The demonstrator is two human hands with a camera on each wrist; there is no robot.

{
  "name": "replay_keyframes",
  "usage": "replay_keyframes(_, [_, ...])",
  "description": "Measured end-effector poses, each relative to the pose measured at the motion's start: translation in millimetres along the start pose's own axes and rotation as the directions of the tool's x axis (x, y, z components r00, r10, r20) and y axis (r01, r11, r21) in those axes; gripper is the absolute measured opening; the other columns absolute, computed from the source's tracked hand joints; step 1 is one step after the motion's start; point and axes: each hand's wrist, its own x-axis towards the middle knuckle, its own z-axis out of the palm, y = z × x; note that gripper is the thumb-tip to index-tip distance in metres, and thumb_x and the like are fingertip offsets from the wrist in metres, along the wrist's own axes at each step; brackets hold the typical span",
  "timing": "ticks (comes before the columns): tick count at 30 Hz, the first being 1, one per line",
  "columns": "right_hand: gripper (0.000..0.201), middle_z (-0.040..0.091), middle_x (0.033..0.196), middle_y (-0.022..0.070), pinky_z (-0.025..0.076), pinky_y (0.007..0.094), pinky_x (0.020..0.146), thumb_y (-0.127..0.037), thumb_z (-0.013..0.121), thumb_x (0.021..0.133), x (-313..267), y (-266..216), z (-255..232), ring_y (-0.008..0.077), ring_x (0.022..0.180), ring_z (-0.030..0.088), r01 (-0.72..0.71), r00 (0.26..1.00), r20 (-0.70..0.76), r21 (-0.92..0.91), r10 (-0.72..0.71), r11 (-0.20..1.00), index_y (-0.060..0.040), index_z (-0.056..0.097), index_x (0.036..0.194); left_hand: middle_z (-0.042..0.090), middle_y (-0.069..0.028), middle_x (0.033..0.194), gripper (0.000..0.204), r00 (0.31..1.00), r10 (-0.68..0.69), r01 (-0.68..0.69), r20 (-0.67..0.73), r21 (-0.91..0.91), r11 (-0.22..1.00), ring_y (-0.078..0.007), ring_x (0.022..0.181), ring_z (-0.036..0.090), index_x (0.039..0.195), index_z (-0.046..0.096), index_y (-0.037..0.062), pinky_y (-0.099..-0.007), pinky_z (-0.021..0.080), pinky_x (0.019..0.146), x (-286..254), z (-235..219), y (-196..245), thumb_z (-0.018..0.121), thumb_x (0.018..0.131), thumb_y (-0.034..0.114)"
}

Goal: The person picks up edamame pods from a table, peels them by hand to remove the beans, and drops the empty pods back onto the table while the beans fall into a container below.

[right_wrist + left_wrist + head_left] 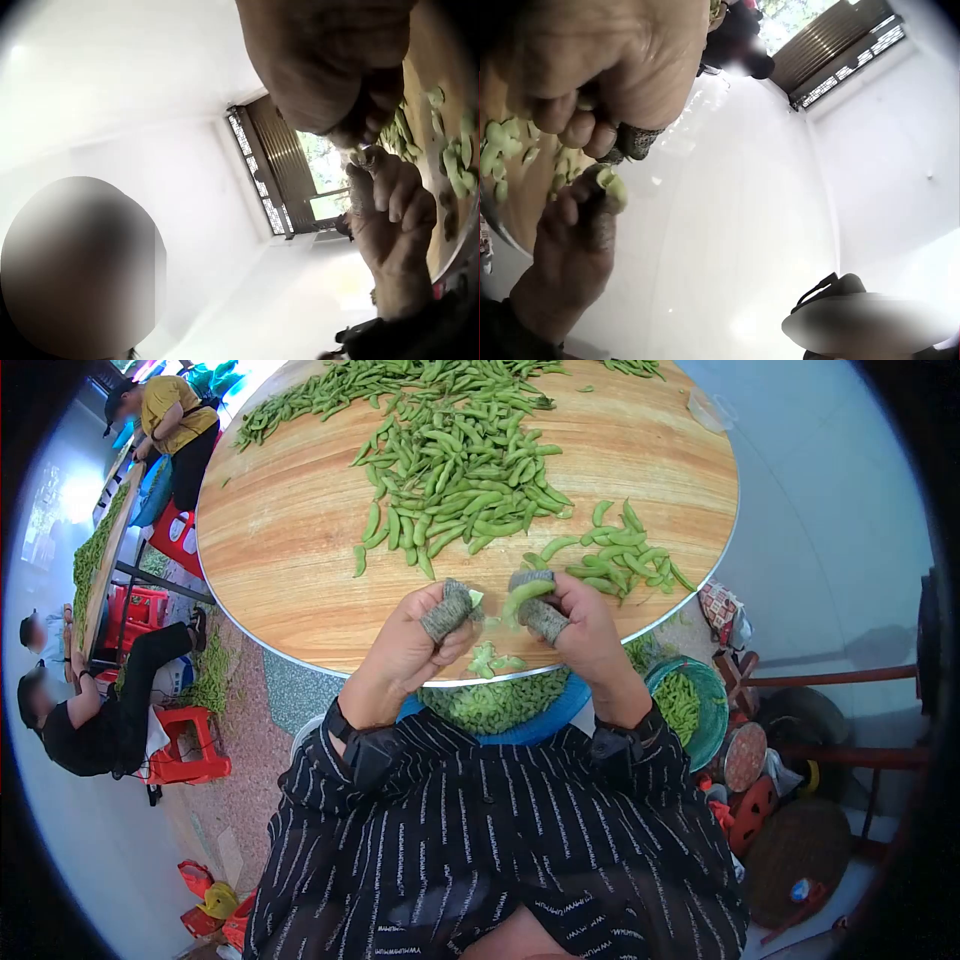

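Both hands are raised close together over the near edge of the table [290,560], thumbs and forefingers wrapped in grey cloth. The right hand [592,635] pinches a green soybean pod [525,596] between thumb and forefinger. In the left wrist view that pod [613,187] looks split at its end. The left hand [405,645] pinches a small pale green piece [476,598] at its wrapped fingertips, the other fingers curled into the palm. Several empty pods [485,660] lie on the table edge just below the hands. Under that edge stands a blue basin [575,705] filled with green pods or husks.
A big heap of soybean pods [450,470] covers the table's far middle, with a smaller pile [625,555] at right. A clear plastic container [710,410] sits at the far right edge. A green bucket [712,710] stands right of the lap. People sit at another table on the left.
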Motion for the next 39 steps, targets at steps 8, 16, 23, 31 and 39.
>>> replay_keyframes(8, [0.03,0.055,0.09,0.0028,0.042,0.0195,0.066,0.0,0.055,0.078,-14,-18,9,0.0064,0.078,0.051,-0.054,0.999,0.0,0.073,0.054,0.996,0.0038,0.05,0.107,0.047,0.0026,0.065,0.01,0.986,0.156,-0.164,0.049,0.242,0.956,-0.003,0.051,0.039,0.089,0.053,0.0036,-0.0149,0.029,0.044,4,-3,-8,0.055,0.082,0.011])
replay_keyframes(16, [0.021,0.054,0.082,-0.0029,0.039,0.0173,0.06,-0.004,0.053,0.081,-13,-14,13,0.0031,0.071,0.047,-0.109,0.987,0.135,0.158,0.088,0.981,0.0012,0.054,0.101,0.051,0.0054,0.075,0.013,0.986,0.139,-0.161,0.087,0.363,0.918,-0.0002,0.065,0.045,0.09,0.054,0.0031,-0.0136,0.036,0.054,1,-6,-8,0.058,0.08,0.011])
replay_keyframes(23, [0.019,0.054,0.079,-0.0039,0.038,0.0168,0.059,-0.005,0.054,0.081,-12,-7,14,0.0027,0.069,0.046,-0.068,0.993,0.102,0.14,0.054,0.988,0.0006,0.056,0.098,0.052,0.0047,0.077,0.017,0.988,0.124,-0.154,0.095,0.449,0.88,-0.0014,0.068,0.045,0.092,0.053,0.0015,-0.0151,0.037,0.059,0,-4,-7,0.057,0.082,0.015])
replay_keyframes(31, [0.013,0.052,0.07,-0.0039,0.037,0.0162,0.052,-0.007,0.054,0.081,-15,-13,8,0.0016,0.059,0.045,-0.223,0.961,0.22,0.263,0.167,0.939,-0.0017,0.055,0.093,0.053,0.0038,0.074,0.014,0.98,0.191,-0.193,0.062,0.551,0.812,-0.0015,0.066,0.045,0.086,0.052,0.0016,-0.0158,0.037,0.058,-1,-7,-7,0.057,0.082,0.014])
replay_keyframes(39, [0.011,0.051,0.068,-0.0044,0.035,0.0174,0.05,-0.003,0.052,0.079,-12,-7,12,0.0023,0.058,0.045,-0.118,0.986,0.138,0.141,0.099,0.983,-0.0017,0.055,0.089,0.055,0.0026,0.074,0.012,0.983,0.181,-0.162,0.033,0.62,0.768,-0.002,0.068,0.047,0.086,0.052,0.0004,-0.0169,0.039,0.059,-5,3,-4,0.057,0.081,0.01])
